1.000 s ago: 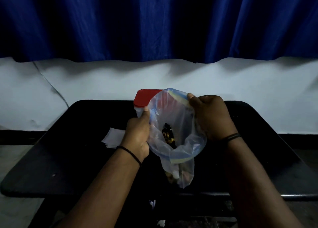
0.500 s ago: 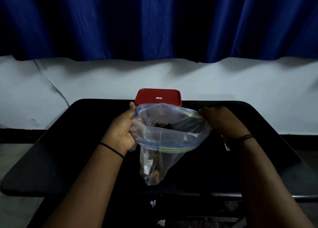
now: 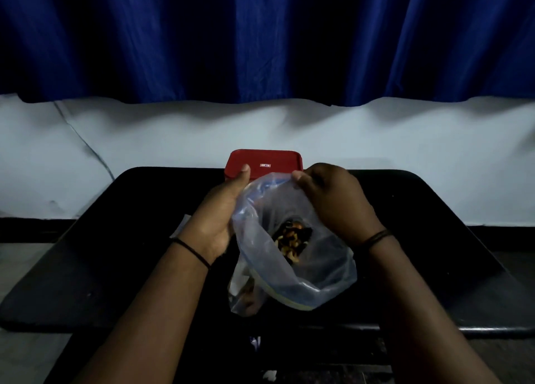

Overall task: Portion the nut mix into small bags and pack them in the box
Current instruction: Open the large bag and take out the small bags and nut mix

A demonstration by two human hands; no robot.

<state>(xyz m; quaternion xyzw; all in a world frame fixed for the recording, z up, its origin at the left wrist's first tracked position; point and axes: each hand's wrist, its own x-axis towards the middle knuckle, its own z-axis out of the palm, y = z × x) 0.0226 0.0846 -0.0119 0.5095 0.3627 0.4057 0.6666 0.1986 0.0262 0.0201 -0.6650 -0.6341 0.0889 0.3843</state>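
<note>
A clear zip bag point(image 3: 312, 276) is held above the black table point(image 3: 115, 267), its mouth wide and tipped toward me. The nut mix point(image 3: 292, 240) shows down inside it. My left hand point(image 3: 220, 218) holds the bag's left rim, thumb pointing up. My right hand point(image 3: 333, 204) pinches the far rim from above. Behind the hands sits the box with a red lid point(image 3: 265, 163), lid on. The bag's lower end point(image 3: 246, 294) hangs crumpled near the table's front edge.
A white slip of paper point(image 3: 181, 227) peeks out left of my left wrist. A pale wall point(image 3: 144, 140) and a blue curtain point(image 3: 260, 36) stand behind the table. The floor shows below the table's front edge.
The bag's mouth has turned from facing away to tipping toward me, so the nuts show. My right hand rose to the far rim; my left hand shifted up along the left rim.
</note>
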